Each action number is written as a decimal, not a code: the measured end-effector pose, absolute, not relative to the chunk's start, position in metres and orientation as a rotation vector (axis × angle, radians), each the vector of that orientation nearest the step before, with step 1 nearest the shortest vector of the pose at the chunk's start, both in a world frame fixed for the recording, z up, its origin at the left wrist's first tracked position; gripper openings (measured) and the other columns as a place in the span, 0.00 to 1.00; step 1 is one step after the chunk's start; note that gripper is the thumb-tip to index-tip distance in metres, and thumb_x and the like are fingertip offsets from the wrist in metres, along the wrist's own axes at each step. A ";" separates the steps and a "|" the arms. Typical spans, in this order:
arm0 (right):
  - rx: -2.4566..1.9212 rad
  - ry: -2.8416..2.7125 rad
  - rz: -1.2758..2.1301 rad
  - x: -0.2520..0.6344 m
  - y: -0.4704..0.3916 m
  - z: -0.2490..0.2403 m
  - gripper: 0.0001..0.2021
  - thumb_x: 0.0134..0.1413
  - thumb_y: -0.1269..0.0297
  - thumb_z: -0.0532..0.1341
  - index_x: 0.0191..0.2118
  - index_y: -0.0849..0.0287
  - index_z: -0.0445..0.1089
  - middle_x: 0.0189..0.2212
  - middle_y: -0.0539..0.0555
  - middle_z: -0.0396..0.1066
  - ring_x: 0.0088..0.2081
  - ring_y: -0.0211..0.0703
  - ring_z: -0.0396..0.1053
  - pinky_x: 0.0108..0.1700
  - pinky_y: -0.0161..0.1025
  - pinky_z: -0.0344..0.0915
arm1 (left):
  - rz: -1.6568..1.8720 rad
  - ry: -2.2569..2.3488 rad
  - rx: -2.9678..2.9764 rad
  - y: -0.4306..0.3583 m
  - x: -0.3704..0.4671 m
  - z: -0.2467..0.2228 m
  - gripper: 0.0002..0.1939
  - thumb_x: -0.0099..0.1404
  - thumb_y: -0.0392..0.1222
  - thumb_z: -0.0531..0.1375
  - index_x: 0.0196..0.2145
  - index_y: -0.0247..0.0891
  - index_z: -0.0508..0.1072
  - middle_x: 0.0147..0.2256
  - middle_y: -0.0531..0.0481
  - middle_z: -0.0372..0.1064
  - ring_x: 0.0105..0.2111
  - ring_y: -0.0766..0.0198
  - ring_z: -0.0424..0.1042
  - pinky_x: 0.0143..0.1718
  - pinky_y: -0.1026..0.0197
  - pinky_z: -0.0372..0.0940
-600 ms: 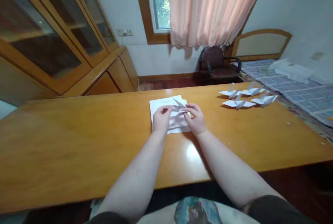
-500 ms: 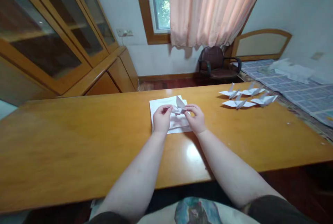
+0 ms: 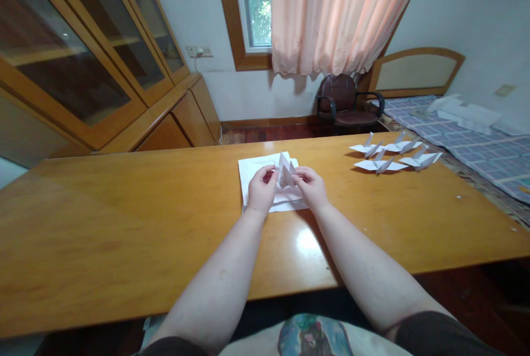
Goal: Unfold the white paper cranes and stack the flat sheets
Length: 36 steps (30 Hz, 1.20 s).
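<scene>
Between my two hands is a folded white paper crane [image 3: 285, 174], its pointed flaps standing up. My left hand [image 3: 261, 187] pinches its left side between thumb and fingers. On the right side, my right hand [image 3: 311, 186] pinches it the same way. Beneath the crane lies a small stack of white paper sheets [image 3: 247, 167], partly covered by my hands. Several finished paper cranes [image 3: 381, 165] with spread wings stand grouped at the right rear of the wooden table [image 3: 124, 234].
A glass-fronted cabinet [image 3: 136, 85] rises beyond the table at the left. Behind the table are a brown armchair [image 3: 342, 96] and a pink curtain [image 3: 327, 19]. A bed [image 3: 464, 124] with a checked cover stands to the right.
The crane's near flap, earlier folded low and flat, now stands up in front of the rear point. My hands have shifted only slightly; the cranes at the right stay put.
</scene>
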State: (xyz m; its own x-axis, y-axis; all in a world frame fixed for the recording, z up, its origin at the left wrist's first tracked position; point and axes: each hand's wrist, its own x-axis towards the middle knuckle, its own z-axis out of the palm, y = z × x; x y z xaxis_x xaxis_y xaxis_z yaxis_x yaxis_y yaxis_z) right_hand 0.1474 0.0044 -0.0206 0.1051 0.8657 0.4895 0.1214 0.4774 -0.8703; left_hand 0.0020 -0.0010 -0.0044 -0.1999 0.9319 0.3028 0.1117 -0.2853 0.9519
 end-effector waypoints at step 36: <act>-1.048 -1.112 0.922 0.146 0.009 -0.028 0.12 0.41 0.57 0.66 0.30 0.60 0.70 0.29 0.52 0.70 0.31 0.39 0.68 0.36 0.39 0.67 | 1.349 1.078 1.146 0.002 0.012 -0.017 0.10 0.56 0.40 0.59 0.37 0.35 0.69 0.35 0.47 0.71 0.34 0.65 0.71 0.40 0.59 0.68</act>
